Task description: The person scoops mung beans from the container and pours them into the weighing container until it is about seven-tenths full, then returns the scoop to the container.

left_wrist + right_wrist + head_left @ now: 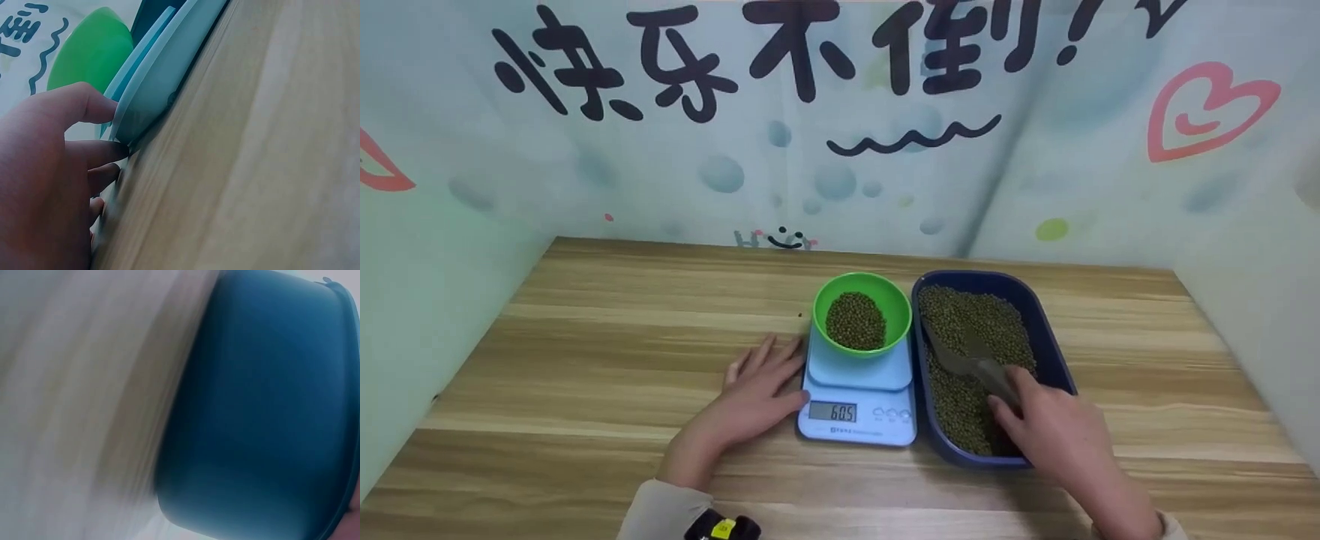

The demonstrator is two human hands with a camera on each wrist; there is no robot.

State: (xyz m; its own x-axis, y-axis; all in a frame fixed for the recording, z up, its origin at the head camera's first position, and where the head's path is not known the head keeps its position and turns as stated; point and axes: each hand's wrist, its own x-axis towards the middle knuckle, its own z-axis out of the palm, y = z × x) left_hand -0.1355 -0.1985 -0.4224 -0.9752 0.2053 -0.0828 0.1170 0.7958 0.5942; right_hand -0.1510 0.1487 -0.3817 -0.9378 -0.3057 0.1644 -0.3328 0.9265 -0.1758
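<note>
A green bowl (pixel 894 304) with brown-green granules (pixel 856 321) in it stands on a pale blue scale (pixel 859 431), whose display reads 605. My left hand (pixel 757 397) lies on the table with fingers spread, its thumb touching the scale's left edge; the left wrist view shows the thumb at the scale's side (pixel 157 79). In a dark blue tub (pixel 1054 349) of similar granules, my right hand (pixel 1061 427) grips the handle of a grey-brown scoop (pixel 956 361), which rests in the granules. The right wrist view mostly shows the tub's outer wall (pixel 270 405).
The tub stands close against the scale's right side on a wooden table (pixel 607 337). Behind the table hangs a pale cloth (pixel 660 150) with black characters and a pink heart. A black and yellow device (pixel 723 529) sits at the left wrist.
</note>
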